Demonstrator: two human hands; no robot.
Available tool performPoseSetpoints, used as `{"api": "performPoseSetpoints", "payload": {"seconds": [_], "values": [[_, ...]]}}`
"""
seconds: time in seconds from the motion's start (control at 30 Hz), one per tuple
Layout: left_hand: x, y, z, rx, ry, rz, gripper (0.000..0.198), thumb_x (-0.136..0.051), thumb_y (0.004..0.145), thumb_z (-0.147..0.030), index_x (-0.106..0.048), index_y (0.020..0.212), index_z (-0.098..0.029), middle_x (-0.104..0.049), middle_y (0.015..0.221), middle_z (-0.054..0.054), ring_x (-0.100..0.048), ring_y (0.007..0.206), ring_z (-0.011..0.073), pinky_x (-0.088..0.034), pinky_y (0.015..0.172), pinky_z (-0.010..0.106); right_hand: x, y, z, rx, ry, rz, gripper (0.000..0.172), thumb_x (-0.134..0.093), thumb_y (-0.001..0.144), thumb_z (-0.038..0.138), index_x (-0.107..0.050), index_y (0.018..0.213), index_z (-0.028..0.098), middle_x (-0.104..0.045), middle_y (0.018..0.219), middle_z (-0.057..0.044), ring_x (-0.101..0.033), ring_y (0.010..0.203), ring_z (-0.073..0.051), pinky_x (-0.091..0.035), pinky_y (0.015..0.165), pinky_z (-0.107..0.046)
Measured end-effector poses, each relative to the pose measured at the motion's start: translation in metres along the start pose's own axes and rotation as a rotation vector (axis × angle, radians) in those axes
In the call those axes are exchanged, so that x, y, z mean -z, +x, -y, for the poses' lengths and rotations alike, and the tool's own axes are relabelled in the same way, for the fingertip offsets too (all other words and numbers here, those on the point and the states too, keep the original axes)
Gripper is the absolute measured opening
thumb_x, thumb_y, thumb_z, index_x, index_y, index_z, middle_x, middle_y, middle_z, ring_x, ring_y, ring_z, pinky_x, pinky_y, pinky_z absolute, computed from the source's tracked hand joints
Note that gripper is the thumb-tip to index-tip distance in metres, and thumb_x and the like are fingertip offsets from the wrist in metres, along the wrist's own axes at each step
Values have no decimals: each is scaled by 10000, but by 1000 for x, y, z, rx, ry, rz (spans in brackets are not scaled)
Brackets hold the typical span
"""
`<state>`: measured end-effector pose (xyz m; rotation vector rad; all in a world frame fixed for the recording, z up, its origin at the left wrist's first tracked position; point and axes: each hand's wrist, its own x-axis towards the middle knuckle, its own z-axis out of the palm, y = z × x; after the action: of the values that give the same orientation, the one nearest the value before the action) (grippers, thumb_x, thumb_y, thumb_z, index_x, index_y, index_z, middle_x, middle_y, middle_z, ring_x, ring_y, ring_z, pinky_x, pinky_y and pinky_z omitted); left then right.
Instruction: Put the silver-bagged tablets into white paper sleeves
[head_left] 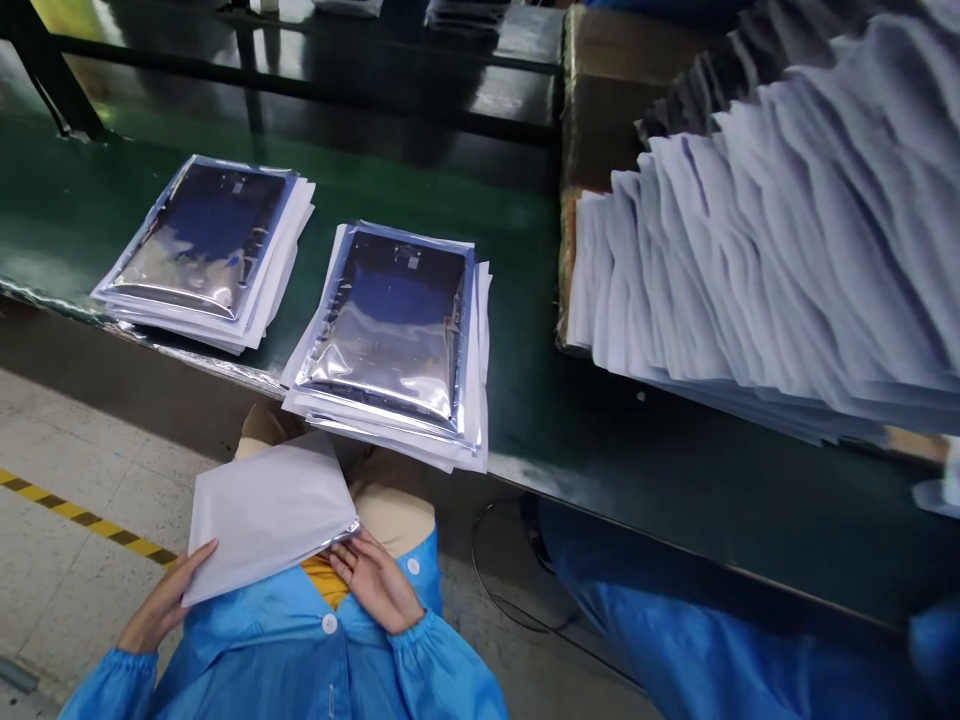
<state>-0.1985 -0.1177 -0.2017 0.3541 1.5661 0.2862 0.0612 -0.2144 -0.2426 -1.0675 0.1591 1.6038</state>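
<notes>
Above my lap is a white foam sleeve [266, 515], tilted, with a narrow silver edge showing at its lower right corner. My left hand [166, 600] grips the sleeve's left edge, thumb on top and the other fingers hidden beneath. At the opposite corner, my right hand [380, 580] has its fingers stretched out, fingertips touching the silver edge. On the table in front lie two stacks of white sleeves, each topped by a shiny silver bag with a dark flat panel inside: the left bag [199, 240] and the right bag [394, 325].
A cardboard box [568, 200] at the right is packed with upright white sleeves [750, 250]. The green table [517, 400] has its front edge just beyond my knees. Blue clothing of another person [675, 630] shows at lower right, near a dark cable [480, 570].
</notes>
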Motion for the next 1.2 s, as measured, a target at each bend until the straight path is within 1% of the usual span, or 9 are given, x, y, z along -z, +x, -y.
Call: {"api": "performPoseSetpoints", "payload": {"seconds": [0.2, 0.3, 0.43, 0.53, 0.63, 0.8, 0.97, 1.07, 1.2], "values": [[-1, 11, -8, 3, 24, 33, 608, -821, 607, -280, -577, 1135, -103, -736, 947, 143, -697, 866, 286, -581, 696, 334, -13, 23, -9, 196, -41, -60, 451, -821, 553, 250, -597, 942, 211, -719, 884, 10, -656, 730, -132, -524, 698, -268], [-1, 16, 0, -18, 22, 15, 603, -796, 649, -231, -547, 1178, -86, -740, 934, 141, -705, 819, 258, -584, 674, 305, -12, 34, -8, 237, -76, -110, 435, -832, 523, 244, -600, 888, 195, -722, 760, 11, -656, 639, -146, -539, 645, -277], [-6, 21, 19, -57, -20, 0, 483, -699, 754, -195, -537, 1192, -74, -745, 913, 128, -710, 789, 236, -588, 678, 297, -3, 31, -10, 258, -82, -191, 394, -800, 591, 281, -597, 918, 202, -693, 623, 42, -660, 608, -145, -547, 678, -283], [-6, 27, 29, -72, -56, 1, 430, -664, 781, -190, -546, 1177, -69, -747, 909, 122, -711, 781, 230, -591, 678, 303, 5, 18, -10, 221, -68, -180, 430, -776, 635, 312, -593, 1008, 201, -723, 727, 4, -661, 618, -145, -556, 675, -308], [2, 32, 29, -74, -71, 21, 454, -714, 739, -209, -572, 1146, -65, -751, 886, 119, -712, 752, 233, -588, 643, 299, 14, 11, -4, 214, -69, -165, 457, -773, 649, 328, -602, 1055, 209, -723, 840, -16, -658, 676, -140, -554, 716, -317], [15, 36, 18, -89, -52, 61, 557, -827, 599, -300, -626, 1058, -56, -754, 850, 115, -708, 715, 229, -564, 601, 264, 16, 35, 6, 264, -95, -208, 419, -772, 662, 359, -632, 1033, 223, -701, 1004, -26, -639, 908, -152, -525, 769, -262], [14, 34, 19, -159, -39, 24, 560, -839, 567, -330, -634, 1027, -85, -754, 871, 98, -705, 755, 236, -560, 633, 272, 8, 66, 7, 193, -75, -166, 328, -834, 571, 288, -671, 818, 146, -717, 684, -18, -644, 645, -150, -533, 602, -266], [12, 37, 29, -205, -57, -55, 426, -804, 630, -271, -625, 984, -115, -754, 841, 71, -704, 770, 219, -556, 630, 255, 10, 59, 7, 153, -4, -136, 273, -832, 582, 271, -667, 769, 158, -716, 701, -5, -649, 655, -127, -540, 648, -263], [12, 42, 39, -220, -77, -113, 311, -730, 713, -223, -606, 985, -139, -750, 822, 62, -704, 752, 213, -564, 633, 278, 18, 38, 11, 100, 99, -103, 269, -851, 528, 323, -656, 687, 227, -676, 644, 51, -629, 638, -93, -531, 675, -225]]}}
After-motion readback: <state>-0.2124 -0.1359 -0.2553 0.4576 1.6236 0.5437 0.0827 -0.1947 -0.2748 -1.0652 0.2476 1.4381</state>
